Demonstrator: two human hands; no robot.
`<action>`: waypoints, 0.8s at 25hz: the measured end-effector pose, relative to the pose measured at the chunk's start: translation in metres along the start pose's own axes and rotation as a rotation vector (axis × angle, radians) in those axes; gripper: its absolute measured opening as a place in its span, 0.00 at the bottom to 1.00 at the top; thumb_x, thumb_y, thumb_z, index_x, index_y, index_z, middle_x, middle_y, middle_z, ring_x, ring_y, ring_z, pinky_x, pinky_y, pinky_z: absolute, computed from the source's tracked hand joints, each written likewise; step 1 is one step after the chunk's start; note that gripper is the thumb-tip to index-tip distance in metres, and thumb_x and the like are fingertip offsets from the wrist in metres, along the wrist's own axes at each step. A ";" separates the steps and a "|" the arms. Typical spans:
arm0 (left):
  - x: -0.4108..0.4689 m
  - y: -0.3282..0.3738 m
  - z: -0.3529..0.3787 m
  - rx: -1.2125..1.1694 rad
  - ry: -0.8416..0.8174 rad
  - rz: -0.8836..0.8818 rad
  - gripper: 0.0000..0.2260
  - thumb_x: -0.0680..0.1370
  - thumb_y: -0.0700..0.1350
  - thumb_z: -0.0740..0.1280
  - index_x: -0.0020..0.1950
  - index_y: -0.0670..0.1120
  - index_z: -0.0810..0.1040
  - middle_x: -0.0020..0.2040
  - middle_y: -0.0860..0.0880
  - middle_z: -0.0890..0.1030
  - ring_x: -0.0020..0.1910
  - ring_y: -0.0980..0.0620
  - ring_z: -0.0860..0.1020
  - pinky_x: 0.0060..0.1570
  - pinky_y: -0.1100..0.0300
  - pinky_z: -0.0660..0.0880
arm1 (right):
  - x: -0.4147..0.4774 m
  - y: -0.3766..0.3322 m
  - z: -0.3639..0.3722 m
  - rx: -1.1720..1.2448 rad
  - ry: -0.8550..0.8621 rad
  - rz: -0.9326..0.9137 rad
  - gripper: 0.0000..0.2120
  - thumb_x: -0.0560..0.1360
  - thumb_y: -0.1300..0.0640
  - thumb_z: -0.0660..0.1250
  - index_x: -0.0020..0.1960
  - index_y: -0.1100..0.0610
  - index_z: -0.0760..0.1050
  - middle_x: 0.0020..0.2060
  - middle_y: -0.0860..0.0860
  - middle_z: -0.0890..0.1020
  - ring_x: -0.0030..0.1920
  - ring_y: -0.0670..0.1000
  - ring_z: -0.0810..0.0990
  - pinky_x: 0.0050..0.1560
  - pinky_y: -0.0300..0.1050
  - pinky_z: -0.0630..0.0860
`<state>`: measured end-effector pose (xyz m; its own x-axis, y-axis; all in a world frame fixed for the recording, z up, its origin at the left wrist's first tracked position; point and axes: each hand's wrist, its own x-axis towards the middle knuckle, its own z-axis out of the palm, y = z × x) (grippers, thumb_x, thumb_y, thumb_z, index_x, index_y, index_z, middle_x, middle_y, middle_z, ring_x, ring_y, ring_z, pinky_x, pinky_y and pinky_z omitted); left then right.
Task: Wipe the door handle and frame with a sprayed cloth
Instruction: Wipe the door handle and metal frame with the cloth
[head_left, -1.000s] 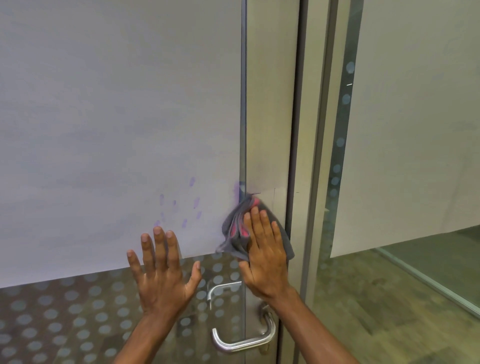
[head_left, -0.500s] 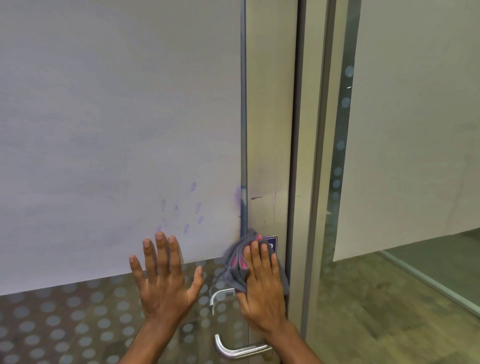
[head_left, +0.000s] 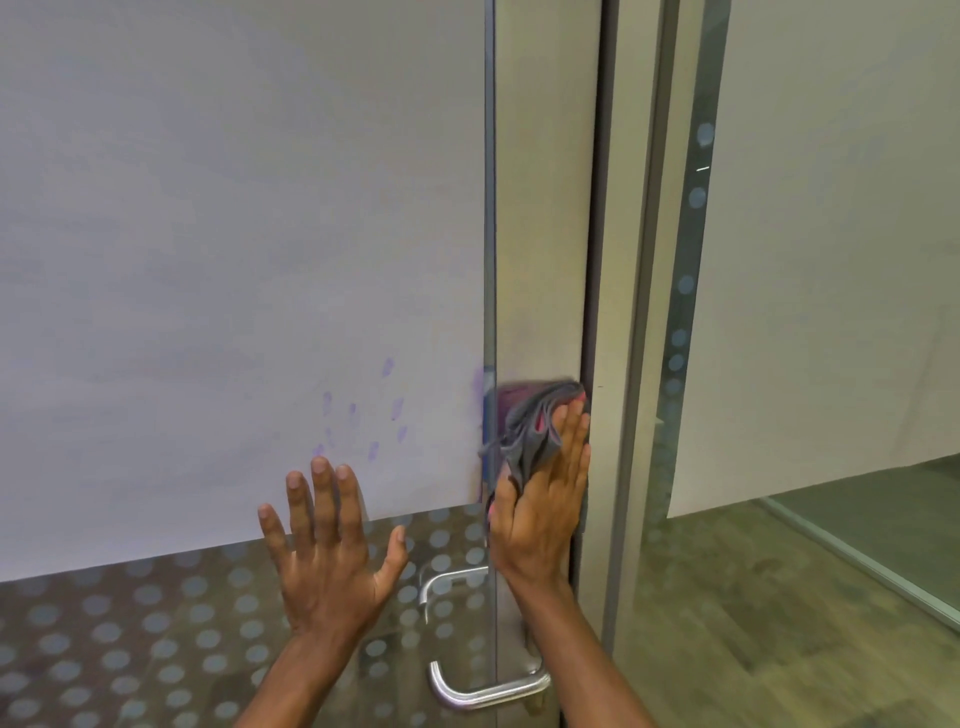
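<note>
My right hand (head_left: 545, 493) presses a crumpled grey and pink cloth (head_left: 530, 431) flat against the door's beige frame strip (head_left: 545, 208), close to its right edge. The cloth bunches above and left of my fingers. My left hand (head_left: 327, 551) rests flat on the glass door with its fingers spread, at the lower edge of the white covering (head_left: 234, 260). A curved silver door handle (head_left: 483, 693) sits below my right wrist, and my forearm hides part of it.
The lower glass (head_left: 104, 649) carries a pattern of grey dots. Purple smudges (head_left: 384, 405) mark the white covering above my left hand. Right of the door stand a metal jamb (head_left: 631, 312) and a side glass panel (head_left: 831, 260) over wooden flooring (head_left: 753, 623).
My right hand slid the cloth down the frame strip, then back up and to the right. The left hand stayed flat on the glass.
</note>
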<state>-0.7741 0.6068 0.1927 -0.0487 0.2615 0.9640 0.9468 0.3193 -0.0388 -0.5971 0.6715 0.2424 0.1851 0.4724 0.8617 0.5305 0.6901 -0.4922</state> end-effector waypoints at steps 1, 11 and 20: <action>0.000 -0.001 0.000 -0.001 -0.001 0.000 0.37 0.79 0.63 0.51 0.80 0.42 0.46 0.81 0.44 0.43 0.80 0.43 0.43 0.75 0.37 0.44 | -0.015 0.005 0.001 0.005 -0.027 0.055 0.35 0.76 0.52 0.55 0.77 0.60 0.45 0.77 0.54 0.49 0.78 0.53 0.46 0.77 0.51 0.45; 0.000 -0.001 0.001 0.006 0.008 0.004 0.39 0.77 0.62 0.55 0.80 0.41 0.47 0.81 0.44 0.43 0.80 0.43 0.43 0.75 0.38 0.43 | -0.079 0.031 -0.011 -0.273 -0.216 -0.020 0.31 0.81 0.45 0.40 0.76 0.60 0.34 0.77 0.54 0.34 0.77 0.54 0.36 0.74 0.50 0.40; -0.001 -0.001 0.004 0.013 -0.001 -0.002 0.38 0.78 0.62 0.52 0.80 0.41 0.46 0.81 0.43 0.43 0.79 0.42 0.43 0.75 0.38 0.43 | 0.011 0.015 -0.011 -0.229 -0.193 -0.337 0.40 0.72 0.51 0.60 0.78 0.57 0.45 0.78 0.52 0.48 0.78 0.55 0.49 0.78 0.49 0.43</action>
<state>-0.7761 0.6100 0.1904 -0.0511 0.2616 0.9638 0.9425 0.3318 -0.0402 -0.5784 0.6811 0.2463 -0.1756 0.3508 0.9198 0.7083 0.6940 -0.1294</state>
